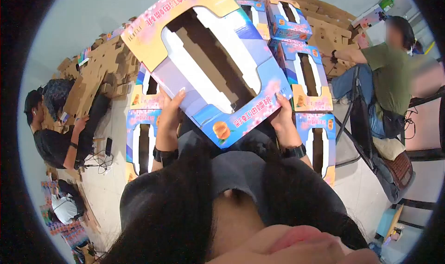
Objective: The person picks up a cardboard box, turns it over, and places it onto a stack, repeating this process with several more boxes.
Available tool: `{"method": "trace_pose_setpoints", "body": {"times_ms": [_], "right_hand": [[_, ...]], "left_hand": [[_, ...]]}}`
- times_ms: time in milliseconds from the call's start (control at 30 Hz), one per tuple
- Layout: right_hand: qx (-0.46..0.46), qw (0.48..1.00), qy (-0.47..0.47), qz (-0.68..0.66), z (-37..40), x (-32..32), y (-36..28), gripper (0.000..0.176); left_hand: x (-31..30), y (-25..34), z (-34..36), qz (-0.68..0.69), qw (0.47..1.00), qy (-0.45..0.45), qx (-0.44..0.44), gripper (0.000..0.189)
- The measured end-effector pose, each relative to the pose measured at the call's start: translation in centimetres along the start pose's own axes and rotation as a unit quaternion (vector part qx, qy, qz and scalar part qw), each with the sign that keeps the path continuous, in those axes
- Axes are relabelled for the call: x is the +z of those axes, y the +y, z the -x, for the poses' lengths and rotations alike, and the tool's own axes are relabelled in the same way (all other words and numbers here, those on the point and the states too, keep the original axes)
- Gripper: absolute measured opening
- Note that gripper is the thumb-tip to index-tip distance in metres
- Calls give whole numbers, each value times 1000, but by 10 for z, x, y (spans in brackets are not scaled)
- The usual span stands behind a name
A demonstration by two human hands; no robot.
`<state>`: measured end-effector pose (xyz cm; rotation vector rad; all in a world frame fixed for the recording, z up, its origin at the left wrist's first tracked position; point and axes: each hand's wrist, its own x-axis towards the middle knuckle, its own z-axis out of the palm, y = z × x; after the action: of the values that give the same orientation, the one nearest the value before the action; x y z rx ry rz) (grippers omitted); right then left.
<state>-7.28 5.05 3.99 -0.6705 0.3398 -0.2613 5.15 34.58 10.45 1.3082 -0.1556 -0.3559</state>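
Note:
A printed cardboard fruit carton [241,46], blue, purple and yellow with peach pictures, is held up tilted in front of me. Its top has a long cut-out with white flaps along the sides, and brown cardboard shows inside. My left hand [171,104] grips the near left side, thumb on the outer panel. At the near right corner, my right hand [282,115] has its fingers closed on the carton. Most of the other fingers are hidden behind it. Similar cartons stand close by: one [143,141] beside my left forearm and one [317,141] beside my right.
More printed cartons [289,20] are stacked behind on the right. Flattened brown cardboard [99,64] is piled at the left and along the back. One person [51,129] sits at the left; another person [389,74] sits at the right near a folding chair [366,139].

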Motion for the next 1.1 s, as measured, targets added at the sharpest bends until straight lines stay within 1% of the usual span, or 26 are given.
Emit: {"method": "trace_pose_setpoints", "body": {"times_ms": [100, 133, 200, 233, 267, 333, 367, 433, 467, 500, 533, 567, 600, 633, 667, 733, 767, 833, 933, 967, 1033, 1067, 1100], "right_hand": [[-19, 1000, -6, 3, -2, -4, 1, 49], [-30, 999, 14, 12, -4, -6, 1, 49], [-27, 997, 68, -20, -3, -6, -3, 46], [-25, 995, 95, -36, -3, -6, -5, 45], [-53, 990, 124, -44, -6, -6, -6, 45], [-67, 985, 144, -68, -7, -21, -13, 45], [-74, 982, 153, -79, -8, -30, -18, 45], [-131, 980, 136, -65, 1, -36, -29, 47], [-173, 972, 153, -44, 5, -36, -36, 47], [-214, 962, 169, -23, 8, -37, -44, 48], [-249, 955, 160, -30, 12, -44, -59, 48], [-281, 947, 153, -39, 19, -52, -74, 49], [-323, 930, 174, -34, 23, -51, -89, 50], [-363, 911, 195, -30, 28, -48, -105, 52], [-408, 887, 218, -11, 31, -52, -121, 56], [-492, 830, 262, 26, 38, -63, -155, 65], [-527, 804, 273, 42, 43, -65, -165, 65], [-581, 764, 260, 102, 56, -46, -175, 67], [-654, 694, 180, 240, 73, 0, -164, 71], [-672, 665, 141, 293, 75, 17, -159, 72], [-689, 593, 53, 414, 79, 49, -149, 74], [-690, 558, 8, 462, 81, 63, -145, 76], [-686, 527, -34, 500, 80, 75, -142, 77]], "left_hand": [[-2, -13, -11, -45, 999, -8, 6, 82], [10, -3, -8, -22, 999, -21, 13, 78], [35, 10, 5, 23, 998, -47, 24, 72], [37, 0, -4, 28, 996, -75, 49, 72], [38, -16, -18, 33, 991, -102, 74, 72], [53, -21, -33, 47, 978, -157, 126, 74], [55, -20, -38, 125, 973, -187, 44, 75], [49, -20, -58, 239, 951, -174, -86, 74], [47, -21, -66, 214, 973, -84, -14, 72], [45, -22, -75, 187, 981, 7, 58, 70], [35, -26, -87, 76, 978, 62, 182, 67], [25, -30, -100, -42, 946, 146, 288, 64], [28, -11, -95, 69, 929, 195, 308, 63], [24, -4, -89, 6, 884, 188, 428, 67], [15, 11, -91, -36, 845, 189, 498, 74], [18, 43, -75, -73, 804, 241, 539, 83], [14, 54, -69, -94, 782, 243, 566, 85], [2, 74, -59, -137, 734, 247, 618, 90], [5, 96, -38, -201, 675, 235, 670, 101], [6, 101, -35, -239, 637, 198, 705, 105], [23, 112, -25, -295, 614, 129, 721, 111], [37, 115, -18, -313, 629, 98, 705, 112], [45, 121, -10, -376, 640, 72, 667, 110]]}}
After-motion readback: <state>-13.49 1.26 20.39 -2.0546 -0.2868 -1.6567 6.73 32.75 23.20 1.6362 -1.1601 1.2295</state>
